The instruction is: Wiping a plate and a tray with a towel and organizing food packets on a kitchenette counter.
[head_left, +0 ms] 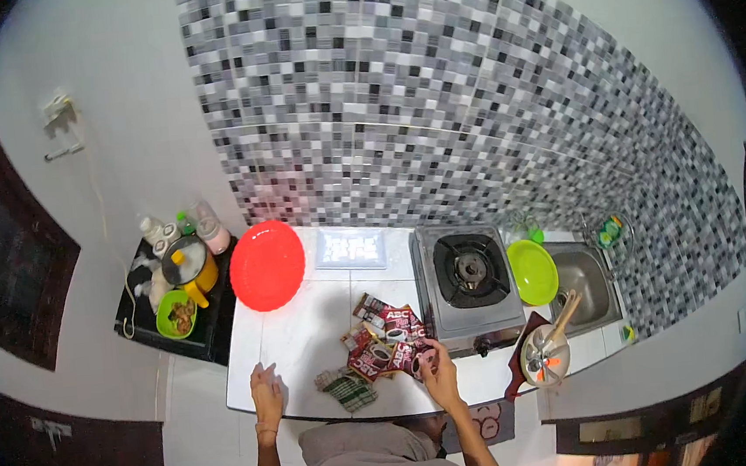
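1. Nearest, the person's left hand (266, 395) is over the near left edge of the white countertop (299, 353), its fingers parted and loosely curled.
2. The right hand (439, 377) is at the right side of the pile of sachets (373, 361), fingers bent at the packets' edge; whether they grip 1 or merely touch it, I cannot tell.
3. A green-and-white checked cloth (350, 391) lies between the 2 hands, near the counter's front edge.
4. The sachets, dark red and glossy, lie overlapping just beyond the cloth, left of the stove's front corner.
5. To the right, a round pan (537, 369) stands beside a dark red cloth (515, 369), with light-brown utensils (567, 312) leaning out over its rim.
6. Farther back, from left to right, are a red oval basin (267, 268), a pale flat box (350, 250), the 1-burner stove (475, 299), a lime-green plate (533, 271) and a metal sink (603, 289).
7. Farthest, grey, black and white mosaic tiles (363, 102) cover the wall.
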Demonstrator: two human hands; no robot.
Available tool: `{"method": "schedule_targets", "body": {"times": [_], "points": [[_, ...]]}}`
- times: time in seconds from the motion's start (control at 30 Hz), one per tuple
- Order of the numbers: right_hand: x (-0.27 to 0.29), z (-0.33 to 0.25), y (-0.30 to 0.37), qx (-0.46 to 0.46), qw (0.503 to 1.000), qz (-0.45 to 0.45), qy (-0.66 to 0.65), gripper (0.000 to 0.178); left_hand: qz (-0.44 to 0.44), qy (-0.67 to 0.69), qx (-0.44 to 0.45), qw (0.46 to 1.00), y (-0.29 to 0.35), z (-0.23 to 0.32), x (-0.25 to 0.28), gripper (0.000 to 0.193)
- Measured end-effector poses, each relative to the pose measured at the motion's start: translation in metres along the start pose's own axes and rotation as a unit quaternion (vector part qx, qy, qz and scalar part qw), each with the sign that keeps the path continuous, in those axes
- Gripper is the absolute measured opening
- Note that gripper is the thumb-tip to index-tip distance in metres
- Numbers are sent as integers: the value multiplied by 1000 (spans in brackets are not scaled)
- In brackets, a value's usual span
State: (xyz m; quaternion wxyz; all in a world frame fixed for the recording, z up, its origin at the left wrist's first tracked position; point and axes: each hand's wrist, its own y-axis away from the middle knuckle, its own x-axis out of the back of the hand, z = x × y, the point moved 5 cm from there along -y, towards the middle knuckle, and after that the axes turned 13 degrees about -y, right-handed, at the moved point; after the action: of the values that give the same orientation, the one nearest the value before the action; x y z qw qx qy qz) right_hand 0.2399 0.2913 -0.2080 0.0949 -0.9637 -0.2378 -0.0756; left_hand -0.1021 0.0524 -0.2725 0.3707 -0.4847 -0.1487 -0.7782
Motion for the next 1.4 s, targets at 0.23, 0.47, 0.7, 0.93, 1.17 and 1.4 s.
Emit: {"method": "schedule_targets", "body": {"times": [0.23,0.47,0.7,0.93,1.17,1.4], "points": [[-3,-9,20,-2,997,-45,-57,36,33,43,-44,998,12,52,10,38],[-36,-19,41,65,984,-166,-6,39,124,78,68,987,124,41,62,39],[-66,-14,107,-8,970,-236,-61,39,113,-4,197,974,279,-10,94,38],[-98,16,153,-7,931,-360,-65,36,181,-10,259,949,344,1,155,33],[-175,-49,163,29,928,-367,-59,28,177,35,291,940,353,-49,162,32],[-274,-75,158,66,924,-376,-28,31,189,67,212,957,285,-122,212,30]]}}
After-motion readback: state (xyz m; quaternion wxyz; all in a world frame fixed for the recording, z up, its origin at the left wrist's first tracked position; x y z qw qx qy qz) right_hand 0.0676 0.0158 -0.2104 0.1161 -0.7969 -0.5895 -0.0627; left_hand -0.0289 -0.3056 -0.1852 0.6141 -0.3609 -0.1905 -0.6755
